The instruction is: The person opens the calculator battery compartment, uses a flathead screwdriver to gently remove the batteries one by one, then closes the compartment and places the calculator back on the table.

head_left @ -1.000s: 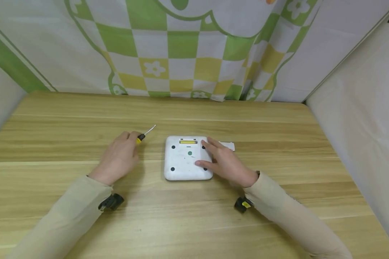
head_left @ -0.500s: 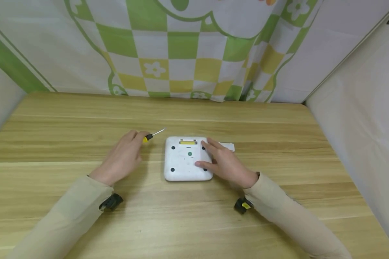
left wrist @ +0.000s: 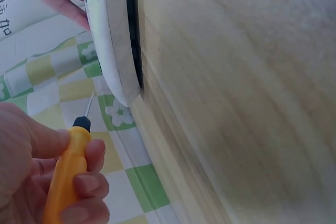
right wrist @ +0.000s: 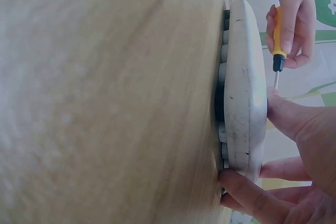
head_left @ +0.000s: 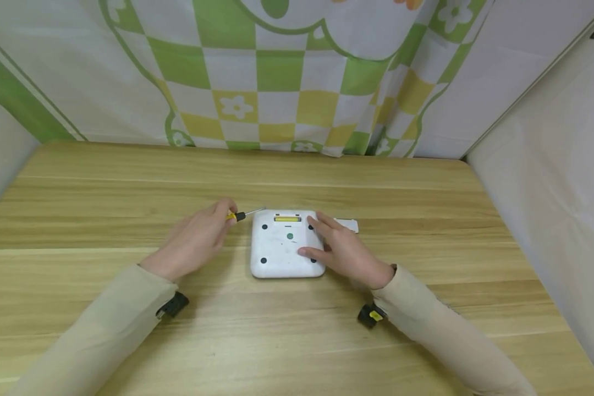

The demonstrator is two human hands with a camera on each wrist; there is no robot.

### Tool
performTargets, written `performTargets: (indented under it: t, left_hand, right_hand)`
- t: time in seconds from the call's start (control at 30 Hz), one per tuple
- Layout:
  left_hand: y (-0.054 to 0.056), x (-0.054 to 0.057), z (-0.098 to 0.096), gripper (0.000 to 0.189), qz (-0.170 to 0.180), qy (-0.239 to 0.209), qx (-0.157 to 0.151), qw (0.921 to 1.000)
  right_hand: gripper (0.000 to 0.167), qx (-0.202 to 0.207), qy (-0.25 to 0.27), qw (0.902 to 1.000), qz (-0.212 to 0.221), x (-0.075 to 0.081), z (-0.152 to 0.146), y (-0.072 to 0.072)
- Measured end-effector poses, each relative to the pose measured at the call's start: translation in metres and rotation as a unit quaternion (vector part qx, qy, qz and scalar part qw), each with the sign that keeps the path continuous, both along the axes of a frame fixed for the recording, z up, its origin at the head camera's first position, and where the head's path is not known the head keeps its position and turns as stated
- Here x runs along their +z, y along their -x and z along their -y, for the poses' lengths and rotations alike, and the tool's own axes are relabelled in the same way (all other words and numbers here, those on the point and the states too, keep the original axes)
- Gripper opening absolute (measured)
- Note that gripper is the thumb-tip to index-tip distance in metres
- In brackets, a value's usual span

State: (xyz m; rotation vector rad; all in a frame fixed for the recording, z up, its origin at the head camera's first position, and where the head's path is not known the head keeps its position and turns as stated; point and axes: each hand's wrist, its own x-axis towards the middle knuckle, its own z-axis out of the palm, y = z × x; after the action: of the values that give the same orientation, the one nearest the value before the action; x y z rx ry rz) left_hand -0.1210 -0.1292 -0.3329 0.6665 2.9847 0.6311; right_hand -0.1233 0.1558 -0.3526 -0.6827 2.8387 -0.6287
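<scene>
A white calculator (head_left: 284,263) lies face down on the wooden table, its keys (right wrist: 222,72) showing underneath in the right wrist view. A yellow battery (head_left: 287,219) sits in the uncovered compartment near its far edge. My left hand (head_left: 193,242) grips a small screwdriver (left wrist: 65,179) by its yellow handle. In the head view the shaft reaches over the calculator's far left corner; in both wrist views the tip appears apart from the casing. My right hand (head_left: 353,253) holds the calculator's right side, with thumb on its back and fingers at the edge.
A white battery cover (head_left: 348,224) lies on the table (head_left: 277,335) just right of the calculator, partly behind my right hand. A checked curtain (head_left: 277,71) hangs along the table's far edge. A pale wall panel (head_left: 549,165) stands at the right.
My left hand has moved right with the screwdriver, bringing its tip from left of the calculator to the far left corner. The right hand and calculator have stayed put.
</scene>
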Motion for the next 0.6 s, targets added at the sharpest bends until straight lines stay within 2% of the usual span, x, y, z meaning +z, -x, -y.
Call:
performTargets:
  t: [0.13,0.3,0.6]
  left_hand:
    - [0.0010,0.0020,-0.0032,0.022,-0.001,0.005,-0.013,0.9999]
    - [0.0026,0.0043,-0.0062,0.020,-0.018,0.020,-0.032,0.9991]
    - [0.0091,0.0080,-0.0103,0.020,-0.033,0.046,-0.050,0.9972]
  right_hand:
    - [0.072,0.000,-0.001,1.0000,-0.001,0.0002,0.0000,-0.0003]
    - [0.072,0.003,-0.002,1.0000,-0.005,-0.0002,0.0000,-0.0002]
    - [0.072,0.004,-0.003,1.0000,-0.008,-0.0009,-0.0006,0.0005]
